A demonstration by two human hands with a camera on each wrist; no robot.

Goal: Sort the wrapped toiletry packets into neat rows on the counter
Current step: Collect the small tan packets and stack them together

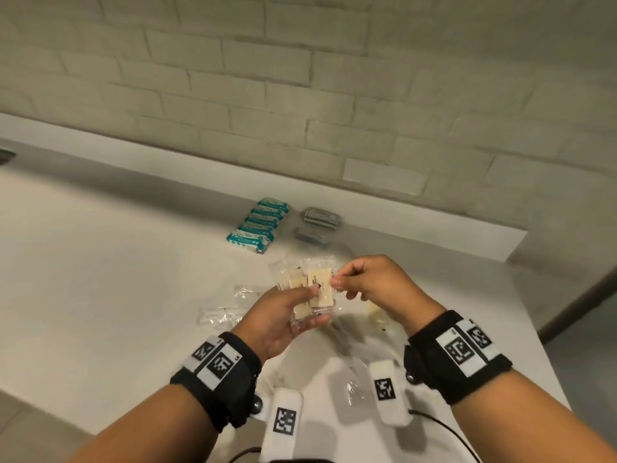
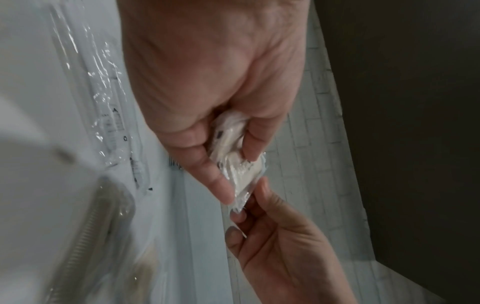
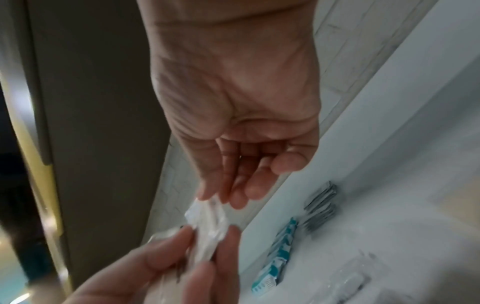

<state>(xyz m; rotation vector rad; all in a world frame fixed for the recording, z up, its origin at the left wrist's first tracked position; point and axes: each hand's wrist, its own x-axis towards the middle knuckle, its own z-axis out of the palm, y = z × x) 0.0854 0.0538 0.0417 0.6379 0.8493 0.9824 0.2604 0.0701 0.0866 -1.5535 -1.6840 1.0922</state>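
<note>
My left hand [image 1: 315, 305] grips a small stack of beige packets [image 1: 312, 290] in clear wrap, held above the white counter [image 1: 117, 262]. My right hand [image 1: 337, 283] pinches the wrapper edge of the top packet between thumb and forefinger. The left wrist view shows the stack [image 2: 233, 162] between the left thumb and fingers, with the right hand [image 2: 241, 209] pinching its lower corner. In the right wrist view the right fingertips [image 3: 207, 198] meet the crinkled wrapper [image 3: 207, 226]. A row of teal packets [image 1: 257, 228] and a pile of grey packets [image 1: 315, 218] lie by the wall.
Clear-wrapped long packets [image 1: 227, 314] lie on the counter left of my hands. More beige packets [image 1: 374, 315] lie under my right hand. A tiled wall [image 1: 300, 78] backs the counter, whose right edge [image 1: 541, 329] drops off beside my right wrist.
</note>
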